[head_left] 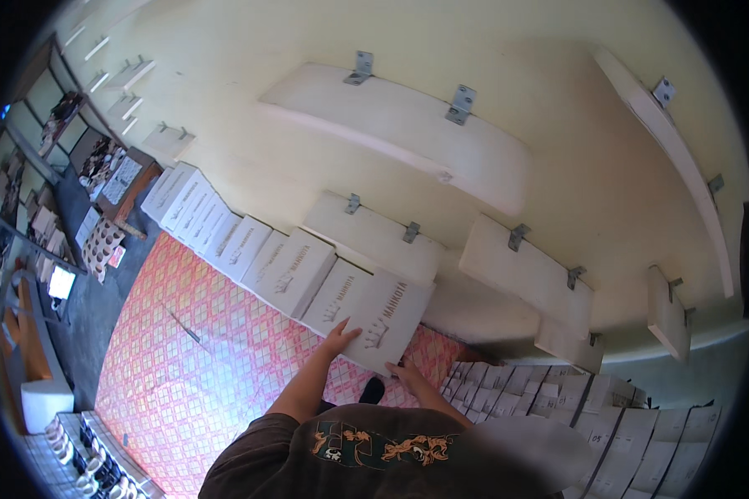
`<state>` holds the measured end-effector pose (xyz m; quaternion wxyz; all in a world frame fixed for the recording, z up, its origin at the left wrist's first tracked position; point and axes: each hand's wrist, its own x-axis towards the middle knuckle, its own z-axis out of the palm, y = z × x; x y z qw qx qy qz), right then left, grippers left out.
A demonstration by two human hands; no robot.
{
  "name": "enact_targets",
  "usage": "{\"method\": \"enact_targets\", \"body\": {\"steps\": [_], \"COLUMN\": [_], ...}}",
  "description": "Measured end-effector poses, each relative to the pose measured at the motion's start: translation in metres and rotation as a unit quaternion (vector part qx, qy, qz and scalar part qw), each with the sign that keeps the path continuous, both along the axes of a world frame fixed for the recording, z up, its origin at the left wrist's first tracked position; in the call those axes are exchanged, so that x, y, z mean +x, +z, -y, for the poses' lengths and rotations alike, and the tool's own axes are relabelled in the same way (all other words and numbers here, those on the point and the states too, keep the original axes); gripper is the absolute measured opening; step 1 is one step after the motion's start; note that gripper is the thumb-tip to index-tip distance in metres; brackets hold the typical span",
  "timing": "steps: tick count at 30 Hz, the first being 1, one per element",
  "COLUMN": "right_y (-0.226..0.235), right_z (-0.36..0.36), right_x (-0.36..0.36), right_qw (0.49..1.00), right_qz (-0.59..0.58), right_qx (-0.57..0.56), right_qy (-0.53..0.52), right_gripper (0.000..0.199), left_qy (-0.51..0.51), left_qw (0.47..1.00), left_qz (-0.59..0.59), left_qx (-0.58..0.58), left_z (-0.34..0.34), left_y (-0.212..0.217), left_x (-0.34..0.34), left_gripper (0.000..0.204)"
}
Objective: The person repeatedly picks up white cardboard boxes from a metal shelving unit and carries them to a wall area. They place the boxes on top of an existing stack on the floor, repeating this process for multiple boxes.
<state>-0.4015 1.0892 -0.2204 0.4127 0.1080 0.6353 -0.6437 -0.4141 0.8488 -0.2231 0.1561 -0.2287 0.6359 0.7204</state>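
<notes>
Item held: one white rectangular cardboard shoebox (384, 323) with grey printed lid, tilted, gripped between both hands at the near end of a row. Left hand (339, 338): fingers spread flat against the box's left lower edge, pressing on it. Right hand (404, 370): under the box's lower right corner, fingers curled around the edge; thumb partly hidden by the carton. Row of matching white cardboard shoeboxes (225, 233): runs away from the left hand, up and to its left, along the foot of the wall, each box touching the next; the held box sits just beside the last one. Pink and white patterned floor mat (191, 366): below and to the left of both hands, spreading under the row. Stack of white boxes with dark end labels (607, 416): close to the right of the right hand, packed in tiers. White wall shelves on grey metal brackets (408, 125): several, mounted on the pale yellow wall (250, 83) above and beyond the hands, bare on top where visible. Wooden rack with shoes (42, 191): far to the left of the left hand. Dark brown printed shirt (366, 449): the person's own, directly beneath both forearms.
</notes>
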Motion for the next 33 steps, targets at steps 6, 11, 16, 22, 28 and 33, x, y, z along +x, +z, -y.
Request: {"method": "enact_targets", "body": {"steps": [6,11,16,22,28,33], "right_y": [-0.006,0.093,0.161,0.232,0.252,0.240], "right_z": [-0.010,0.047,0.156,0.322,0.445,0.520], "right_x": [-0.014,-0.024,-0.017,0.037,0.112,0.157], "right_qw": [0.922,0.850,0.881,0.798,0.755,0.740], "right_qz": [-0.377,-0.481,-0.415,-0.480,-0.432,-0.396], "right_qx": [0.088,0.183,-0.047,-0.206,-0.308,-0.330], "right_qy": [-0.006,0.115,0.222,0.301,0.387,0.432], "right_gripper": [0.065,0.061,0.053,0.047,0.046,0.047], "left_qy": [0.085,0.211,0.337,0.440,0.522,0.585], "left_qw": [0.957,0.925,0.896,0.853,0.796,0.778], "left_qz": [0.024,-0.101,-0.201,-0.252,-0.254,-0.177], "left_qx": [-0.276,-0.299,-0.209,-0.124,-0.174,-0.146], "left_z": [-0.004,0.037,0.105,0.188,0.260,0.309], "left_y": [0.034,0.064,0.142,0.218,0.233,0.231], "left_x": [0.013,0.044,0.112,0.229,0.330,0.380], "left_gripper": [0.078,0.073,0.069,0.064,0.050,0.037]}}
